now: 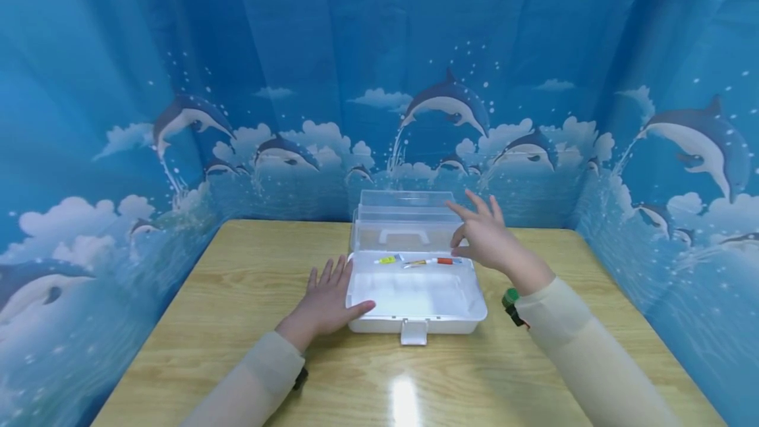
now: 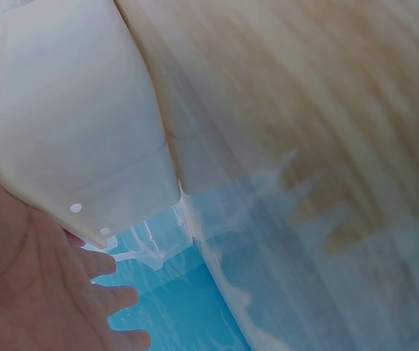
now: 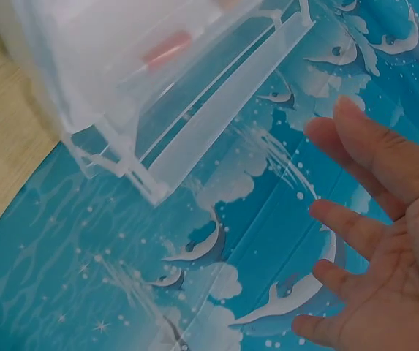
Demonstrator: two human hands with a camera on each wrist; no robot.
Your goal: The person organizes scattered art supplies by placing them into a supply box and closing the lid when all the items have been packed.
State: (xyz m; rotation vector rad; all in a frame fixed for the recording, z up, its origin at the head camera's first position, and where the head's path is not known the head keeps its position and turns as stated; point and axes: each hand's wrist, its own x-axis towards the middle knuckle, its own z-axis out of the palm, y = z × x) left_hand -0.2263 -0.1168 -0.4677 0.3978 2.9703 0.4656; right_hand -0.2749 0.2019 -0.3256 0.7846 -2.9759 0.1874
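Note:
A white plastic box (image 1: 415,325) lies on the table, its clear lid (image 1: 394,236) swung up at the back. Along the box's rear inside lie a small yellow tube-like item (image 1: 388,259), a thin brown-and-white stick like a small brush (image 1: 417,263), and a red-and-white piece (image 1: 445,261) whose kind is unclear. My left hand (image 1: 326,305) touches the box's left side, fingers straight and thumb over the front left rim. Raised by the rear right corner near the lid, my right hand (image 1: 487,239) has spread fingers; its palm (image 3: 392,270) shows nothing held.
A wooden table (image 1: 261,282) bears the box. Blue dolphin-printed curtains (image 1: 332,84) stand along its back and sides. A green-and-black band (image 1: 511,302) is by the right wrist. The lid has a white handle (image 1: 404,236), and a latch (image 1: 414,333) hangs in front.

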